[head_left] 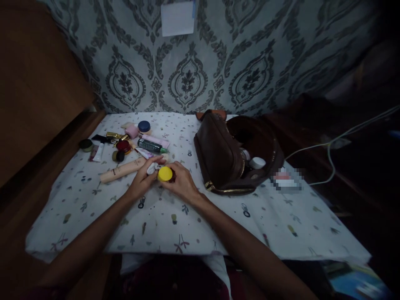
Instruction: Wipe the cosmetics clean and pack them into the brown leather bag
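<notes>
My left hand [144,173] is closed on a crumpled white cloth or tissue [152,168]. My right hand [185,183] grips a small dark-reddish jar with a yellow lid [165,174], its body mostly hidden by the fingers. Both hands are close together just above the cloth-covered table, with the white wad touching or almost touching the lid. Beside my left hand lies a long beige tube [122,170]. Just beyond the hands are a dark bottle with a green end [150,146] and a pale pink tube [156,140].
An open brown bag [215,154] stands on the right, holding a white-lidded container [257,163]. Cosmetics cluster at the left: a blue-lidded jar [144,126], a pink jar [131,131], a red item [123,146] and a white tube [98,152]. A pale cable [331,146] hangs right.
</notes>
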